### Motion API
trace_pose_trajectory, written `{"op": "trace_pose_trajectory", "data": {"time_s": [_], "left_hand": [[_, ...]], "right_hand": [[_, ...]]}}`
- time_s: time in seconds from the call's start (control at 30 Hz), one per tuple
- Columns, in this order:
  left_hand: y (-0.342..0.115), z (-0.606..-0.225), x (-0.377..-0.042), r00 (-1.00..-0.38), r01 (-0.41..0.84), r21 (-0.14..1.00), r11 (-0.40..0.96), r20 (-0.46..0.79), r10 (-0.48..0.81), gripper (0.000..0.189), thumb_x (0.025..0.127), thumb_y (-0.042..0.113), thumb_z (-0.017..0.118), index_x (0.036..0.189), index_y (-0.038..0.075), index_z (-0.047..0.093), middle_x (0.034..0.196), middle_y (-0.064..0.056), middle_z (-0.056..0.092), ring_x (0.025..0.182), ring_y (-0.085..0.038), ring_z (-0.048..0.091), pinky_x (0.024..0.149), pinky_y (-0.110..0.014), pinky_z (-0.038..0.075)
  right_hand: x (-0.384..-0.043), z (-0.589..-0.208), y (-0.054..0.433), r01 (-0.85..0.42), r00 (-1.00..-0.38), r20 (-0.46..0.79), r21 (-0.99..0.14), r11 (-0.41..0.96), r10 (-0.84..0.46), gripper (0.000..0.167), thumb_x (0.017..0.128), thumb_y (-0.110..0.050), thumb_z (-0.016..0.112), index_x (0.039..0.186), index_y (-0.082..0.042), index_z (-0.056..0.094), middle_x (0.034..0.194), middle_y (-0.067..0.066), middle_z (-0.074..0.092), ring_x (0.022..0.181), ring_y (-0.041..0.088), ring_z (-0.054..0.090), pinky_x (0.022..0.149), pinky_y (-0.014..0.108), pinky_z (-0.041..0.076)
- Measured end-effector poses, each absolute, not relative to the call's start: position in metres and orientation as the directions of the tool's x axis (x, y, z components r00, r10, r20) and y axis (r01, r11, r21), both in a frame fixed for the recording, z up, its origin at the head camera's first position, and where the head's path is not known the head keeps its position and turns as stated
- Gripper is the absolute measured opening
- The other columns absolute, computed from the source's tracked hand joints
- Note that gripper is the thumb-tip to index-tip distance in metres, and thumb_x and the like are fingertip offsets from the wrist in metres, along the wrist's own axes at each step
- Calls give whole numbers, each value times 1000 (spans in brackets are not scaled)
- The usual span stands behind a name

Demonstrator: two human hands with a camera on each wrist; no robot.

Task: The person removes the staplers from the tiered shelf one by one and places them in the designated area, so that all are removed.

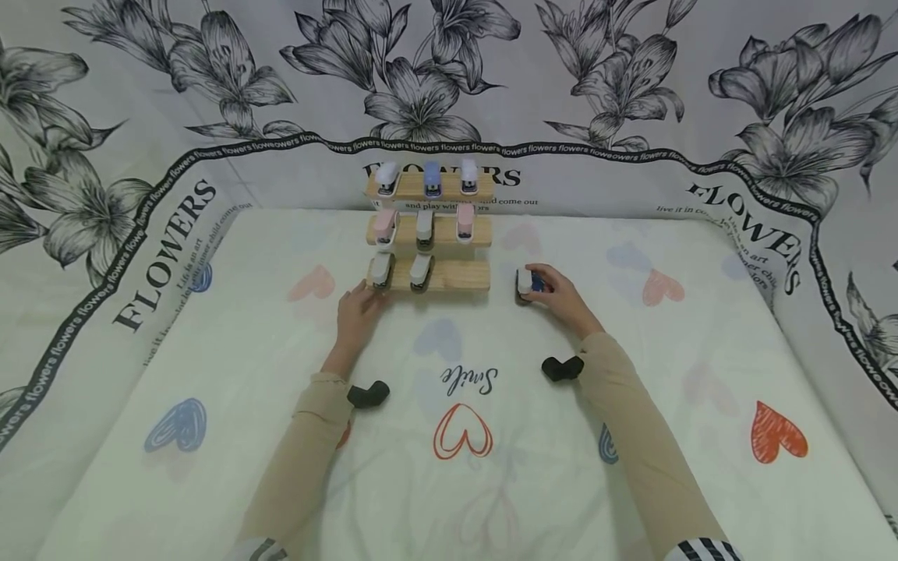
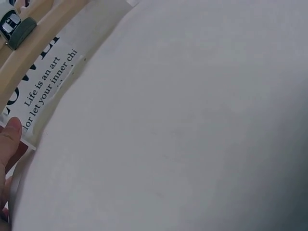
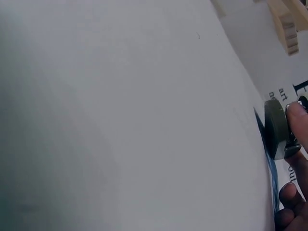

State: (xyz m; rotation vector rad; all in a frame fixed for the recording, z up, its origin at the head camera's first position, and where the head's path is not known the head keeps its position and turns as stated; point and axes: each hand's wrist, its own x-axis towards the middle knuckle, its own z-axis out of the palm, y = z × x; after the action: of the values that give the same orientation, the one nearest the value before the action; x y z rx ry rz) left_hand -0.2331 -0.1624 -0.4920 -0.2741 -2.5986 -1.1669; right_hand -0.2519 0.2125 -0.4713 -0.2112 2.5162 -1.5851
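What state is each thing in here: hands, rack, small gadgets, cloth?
Wooden rack, standing, gadgets on all three tiers.
Printed cloth, spread out beneath the hands.
Top-tier gadgets, three, resting in a row.
Middle-tier gadgets, three, in a row.
Bottom-tier gadgets, two, at left and middle.
Held gadget, white-topped; contact with cloth unclear.
Right hand, pinching that gadget.
Left hand, at rack's lower left end; grip unclear.

The right hand (image 1: pixel 560 296) holds a small white stapler (image 1: pixel 523 283) — dark-based — beside a wooden rack (image 1: pixel 459 276).
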Motion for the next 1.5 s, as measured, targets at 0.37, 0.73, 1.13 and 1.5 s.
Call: {"op": "trace_pose_trajectory", "data": {"time_s": [0.37,0.73,1.13,1.5], "left_hand": [[-164,-486,-225,-934,298,697,652,353,49,21,85,14,60,101,1,63,127,-19,46,121,-34,37,102,-52,11],[-165,-487,-229,-934,302,702,645,352,55,23,86,15,59,104,1,62,128,-19,45,121,-34,37,102,-50,10],[-165,-486,-230,-939,293,697,654,340,58,25,86,16,60,104,-1,61,126,-21,45,122,-34,35,103,-49,11],[-162,-486,-230,-948,268,696,666,312,56,25,86,17,59,102,-2,61,129,-22,43,122,-33,35,103,-48,11]], "right_hand": [[-253,-474,209,-34,-978,-58,-905,424,-201,55,83,-23,65,132,-16,42,127,9,46,82,21,38,70,31,30],[-250,-474,208,-122,-983,45,-882,454,-177,54,81,-19,67,130,-15,46,119,7,53,66,20,37,59,29,30],[-247,-474,207,-146,-985,87,-881,451,-149,55,78,-20,70,128,-14,48,79,10,54,61,19,38,56,28,31],[-245,-479,211,-163,-984,111,-889,428,-143,54,78,-15,70,128,-10,48,116,10,55,61,17,38,54,24,32]]}}
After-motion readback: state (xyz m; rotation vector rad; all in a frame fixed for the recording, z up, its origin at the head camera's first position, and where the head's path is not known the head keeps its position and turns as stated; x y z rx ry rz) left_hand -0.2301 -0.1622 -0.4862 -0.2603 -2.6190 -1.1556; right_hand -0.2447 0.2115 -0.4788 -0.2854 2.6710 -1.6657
